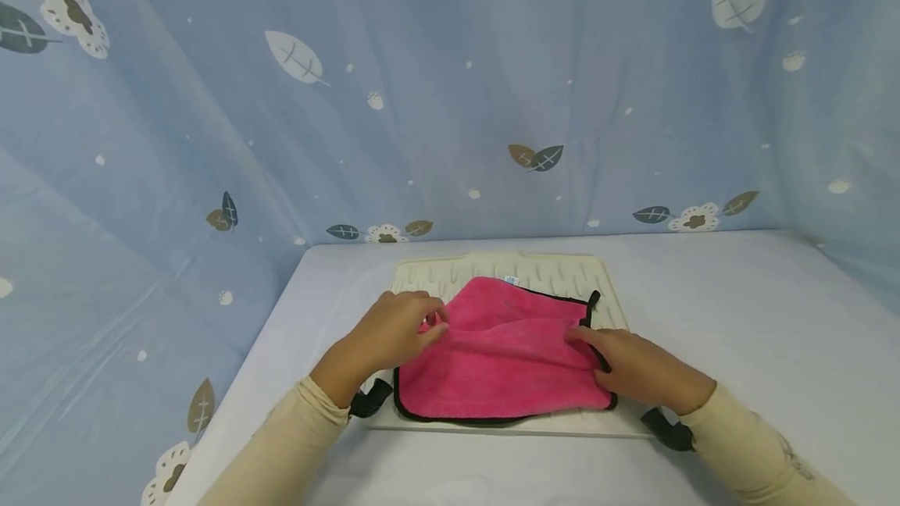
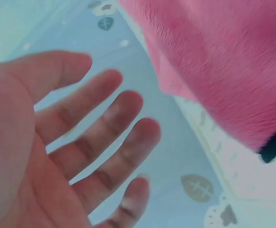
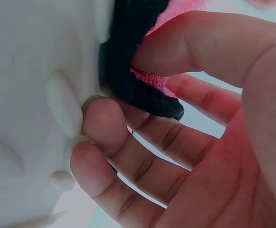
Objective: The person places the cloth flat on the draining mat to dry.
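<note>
A pink cloth [image 1: 492, 381] with a black bound edge lies folded over on a cream ribbed board [image 1: 422, 276], its fold crossing the middle. At its right side, my right hand [image 1: 636, 365] pinches the edge. In the right wrist view the thumb bears on the black binding [image 3: 123, 61], with fingers [image 3: 104, 126] under it against the board. By the cloth's left side is my left hand [image 1: 394, 326]. Its fingers [image 2: 128, 109] are loosely spread and hold nothing in the left wrist view, apart from the pink fabric [image 2: 214, 61].
The board rests on a white tabletop [image 1: 738, 318]. A blue curtain [image 1: 450, 100] with leaves and flowers rises behind and to the left. A black loop [image 1: 594, 297] sticks out at the cloth's far right corner. Dark straps [image 1: 668, 429] hang by both wrists.
</note>
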The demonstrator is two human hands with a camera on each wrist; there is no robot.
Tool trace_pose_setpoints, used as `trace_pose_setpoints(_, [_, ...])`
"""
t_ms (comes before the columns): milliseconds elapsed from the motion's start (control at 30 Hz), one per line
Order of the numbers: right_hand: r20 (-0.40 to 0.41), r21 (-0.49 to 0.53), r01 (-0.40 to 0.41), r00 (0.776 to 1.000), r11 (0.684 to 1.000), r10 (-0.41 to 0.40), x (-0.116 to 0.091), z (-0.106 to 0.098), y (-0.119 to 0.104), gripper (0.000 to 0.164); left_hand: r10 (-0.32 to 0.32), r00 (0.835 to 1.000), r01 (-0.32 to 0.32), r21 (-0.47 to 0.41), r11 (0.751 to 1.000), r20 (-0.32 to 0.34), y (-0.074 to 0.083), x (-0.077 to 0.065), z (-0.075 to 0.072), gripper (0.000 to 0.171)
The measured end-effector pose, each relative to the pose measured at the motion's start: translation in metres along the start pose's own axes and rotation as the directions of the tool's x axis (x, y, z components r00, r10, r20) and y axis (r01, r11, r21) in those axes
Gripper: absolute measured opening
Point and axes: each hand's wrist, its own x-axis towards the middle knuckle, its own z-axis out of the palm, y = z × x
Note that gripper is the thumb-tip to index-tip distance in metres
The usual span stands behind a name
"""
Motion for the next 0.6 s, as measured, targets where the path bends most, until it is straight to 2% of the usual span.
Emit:
trace_pose_setpoints(100, [0.009,0.006,-0.009,1.0,1.0,0.009,0.0,0.001,-0.001,0.053,-0.036,0.999,0.035,0.041,0.999,0.008,-0.001,0.017,-0.003,0.017])
trace_pose_setpoints(333, [-0.005,-0.016,-0.021,1.0,1.0,0.021,0.0,0.002,-0.002,0.053,-0.114,0.991,0.108,0.07,0.992,0.076,-0.006,0.053,0.0,0.028])
trace_pose_setpoints(467, [-0.012,-0.023,-0.024,1.0,0.999,0.023,0.001,0.003,-0.002,0.053,-0.143,0.984,0.139,0.049,0.989,0.104,-0.007,0.066,0.007,0.032])
trace_pose_setpoints(600, [-0.013,-0.021,-0.017,1.0,1.0,0.016,0.0,0.003,-0.003,0.053,-0.163,0.979,0.163,0.006,0.987,0.122,-0.005,0.071,0.018,0.035])
